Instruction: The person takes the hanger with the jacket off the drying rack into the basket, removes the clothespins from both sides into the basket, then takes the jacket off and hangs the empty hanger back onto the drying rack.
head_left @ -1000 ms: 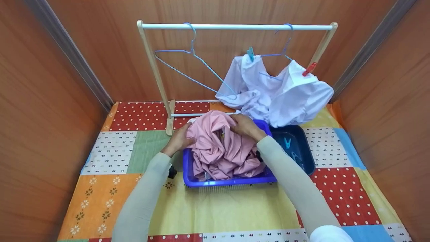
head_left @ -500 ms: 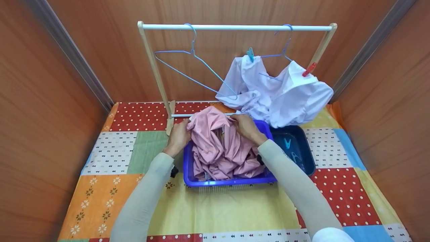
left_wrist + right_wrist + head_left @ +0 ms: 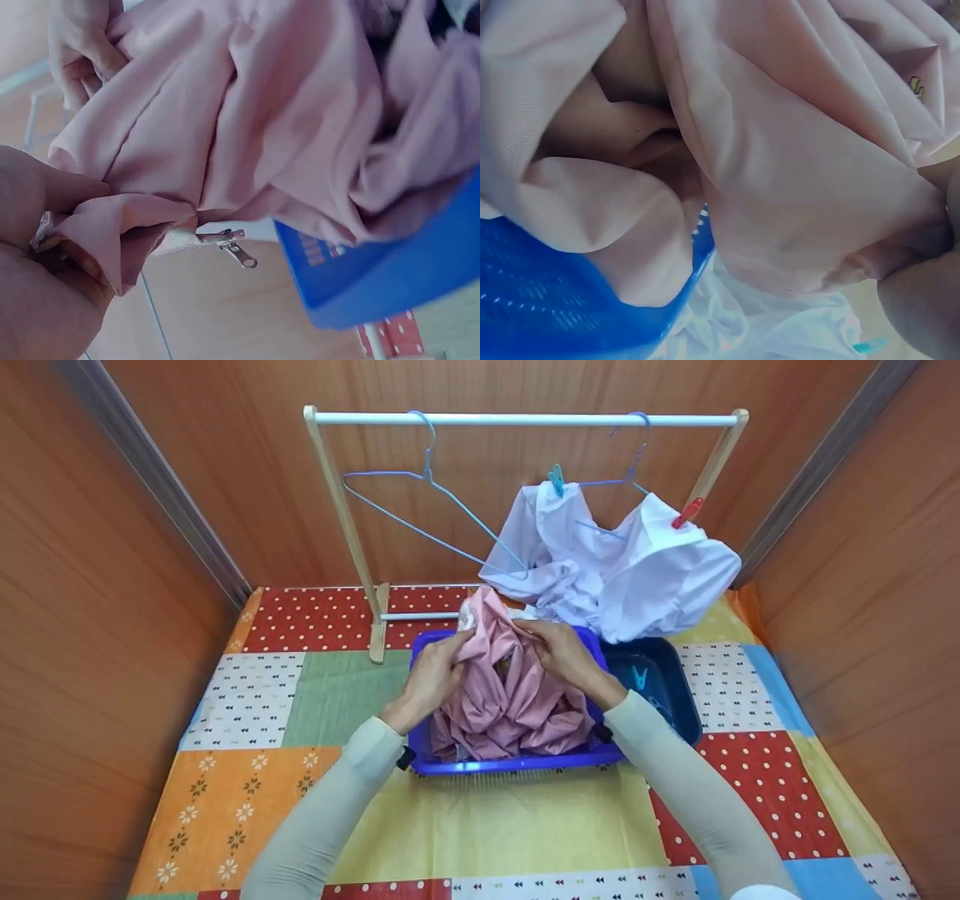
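A pink garment (image 3: 491,697) lies bunched in a purple-blue basket (image 3: 517,765), its upper part lifted above the back rim. My left hand (image 3: 433,676) pinches the raised cloth on its left side. On the right side my right hand (image 3: 564,654) pinches another part of the same garment. Up close in the left wrist view, a metal zipper pull (image 3: 244,256) hangs beneath the pink folds, beside the left hand (image 3: 45,270). Folds cover some of the right hand's (image 3: 922,300) fingers in the right wrist view. A whitish patch shows near the garment's raised top.
Behind the basket stands a rack (image 3: 525,418) with a bare blue hanger (image 3: 427,474). A white garment (image 3: 667,577) hangs from a second hanger, with a teal clothespin (image 3: 556,480) and a red clothespin (image 3: 688,513). A dark tray (image 3: 679,690) with blue clothespins sits right of the basket.
My left hand has moved right, bringing the garment's raised top inward and higher. The right hand has shifted slightly right and nearer to me, still holding the cloth.
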Demonstrator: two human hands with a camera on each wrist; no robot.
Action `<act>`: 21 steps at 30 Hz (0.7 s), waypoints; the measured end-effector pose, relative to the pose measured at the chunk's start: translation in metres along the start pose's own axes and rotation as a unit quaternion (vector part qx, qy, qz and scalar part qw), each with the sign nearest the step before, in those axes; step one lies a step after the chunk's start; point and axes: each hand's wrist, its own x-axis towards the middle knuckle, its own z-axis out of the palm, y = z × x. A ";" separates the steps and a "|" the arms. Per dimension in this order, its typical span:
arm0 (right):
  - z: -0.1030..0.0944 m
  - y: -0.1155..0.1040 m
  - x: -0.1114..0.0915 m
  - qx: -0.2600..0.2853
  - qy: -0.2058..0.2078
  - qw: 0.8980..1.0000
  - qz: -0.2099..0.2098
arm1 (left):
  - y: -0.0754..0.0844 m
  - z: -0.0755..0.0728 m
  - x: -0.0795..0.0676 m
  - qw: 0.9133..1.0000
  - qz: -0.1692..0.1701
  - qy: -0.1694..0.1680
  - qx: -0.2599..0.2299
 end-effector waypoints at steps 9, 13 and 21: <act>-0.010 -0.013 -0.034 -0.050 -0.071 0.996 -0.034 | 0.020 0.012 -0.021 0.989 0.068 -0.113 0.059; -0.010 -0.019 -0.048 -0.092 -0.114 0.989 -0.027 | 0.026 0.020 -0.030 0.976 0.066 -0.186 0.091; -0.002 -0.027 -0.072 -0.107 -0.205 0.973 0.022 | 0.027 0.038 -0.044 0.936 0.042 -0.332 0.108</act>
